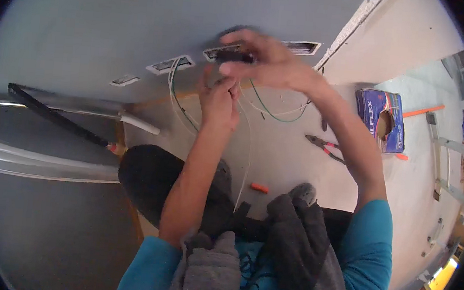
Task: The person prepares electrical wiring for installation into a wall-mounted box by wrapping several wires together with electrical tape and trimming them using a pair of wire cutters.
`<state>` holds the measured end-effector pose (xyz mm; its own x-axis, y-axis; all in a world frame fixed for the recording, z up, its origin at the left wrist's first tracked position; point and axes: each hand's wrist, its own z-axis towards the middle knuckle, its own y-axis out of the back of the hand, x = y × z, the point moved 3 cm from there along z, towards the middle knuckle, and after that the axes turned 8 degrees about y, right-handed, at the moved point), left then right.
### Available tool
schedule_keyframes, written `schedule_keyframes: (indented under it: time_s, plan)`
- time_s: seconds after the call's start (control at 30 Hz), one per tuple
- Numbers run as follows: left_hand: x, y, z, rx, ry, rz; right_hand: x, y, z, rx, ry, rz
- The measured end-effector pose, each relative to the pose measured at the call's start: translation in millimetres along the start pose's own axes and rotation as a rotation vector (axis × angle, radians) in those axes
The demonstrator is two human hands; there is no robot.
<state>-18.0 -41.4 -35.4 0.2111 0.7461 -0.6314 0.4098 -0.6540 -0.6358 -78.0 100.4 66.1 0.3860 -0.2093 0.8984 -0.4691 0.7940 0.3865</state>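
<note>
Left hand (219, 104), upper centre: fingers bent together, grip unclear. Right hand (264, 59), just above: blurred, fingers parted, hold unclear. White and green wires (172, 78), upper centre, at openings (158, 67) in grey wall (116, 21). Pale floor (283, 160): pliers (316, 141), centre right; blue box (369, 106), right.

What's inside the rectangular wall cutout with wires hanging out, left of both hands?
Thin white wires and a green wire emerge from the rectangular cutout. The grey wall covers their run behind it; other detail inside is too small to read.
</note>
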Motion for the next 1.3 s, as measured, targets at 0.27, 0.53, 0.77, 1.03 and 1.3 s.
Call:
schedule_keyframes:
  time_s: [0.27, 0.53, 0.77, 1.03, 1.3]
  plan:
    - [0, -15, -10, -0.048, -0.009, 0.046, -68, 12, -29, 0.061, -0.438, 0.153]
    - [9, -3, -1, -0.002, 0.172, -0.033, -90, -7, -22, 0.18, -0.319, 0.455]
    - [13, -5, 0, 0.06, 0.117, 0.045, -87, -10, -14, 0.125, -0.202, 0.301]
    - [11, -5, -2, 0.071, 0.04, -0.037, -13, -33, 7, 0.069, 0.082, -0.554]
    - [-2, 0, 0, 0.109, 0.016, -0.094, -8, 8, -8, 0.024, -0.05, 0.108]
